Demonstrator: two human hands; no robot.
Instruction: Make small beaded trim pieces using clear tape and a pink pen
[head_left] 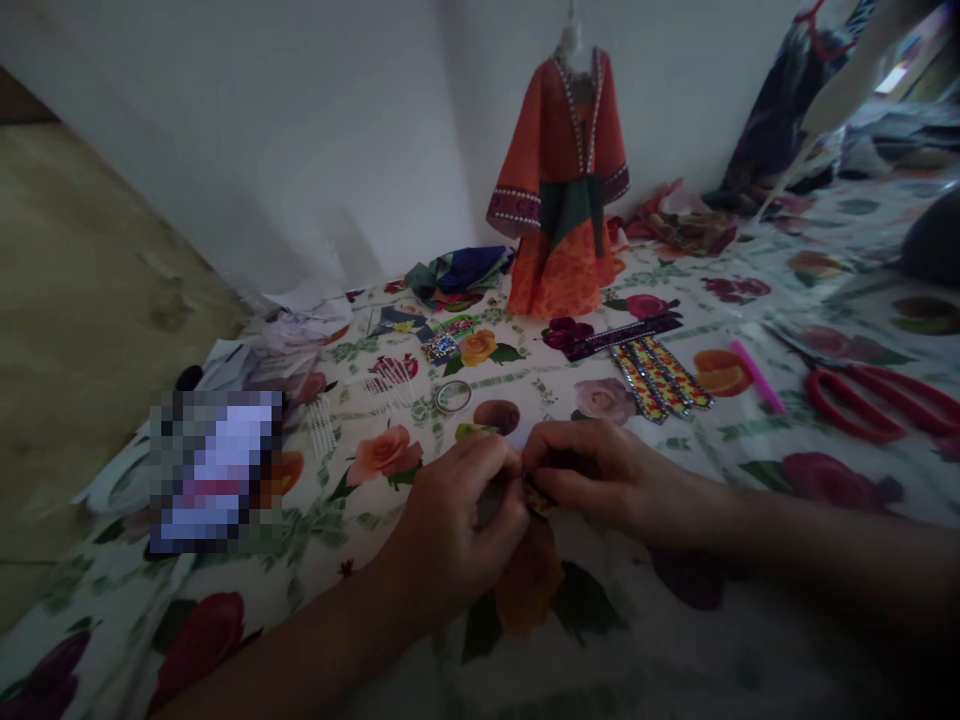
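My left hand [457, 520] and my right hand [592, 475] meet over the flowered tablecloth [675, 620] near the front middle. Both are pinched together on a small dark, patterned piece [534, 496] held between the fingertips; the dim light hides what it is. Beyond the hands stands a small mannequin in an orange and green dress [562, 200] with beaded trim. Strips of beaded trim [660, 378] lie to the right of the hands.
Red-handled scissors [877, 395] and a pink stick [757, 377] lie at the right. A tape ring [452, 396], folded blue-green cloth [459, 272], paper scraps [300, 320] and white combs lie at the back left. More fabric is piled at the far right. A white wall corner stands behind.
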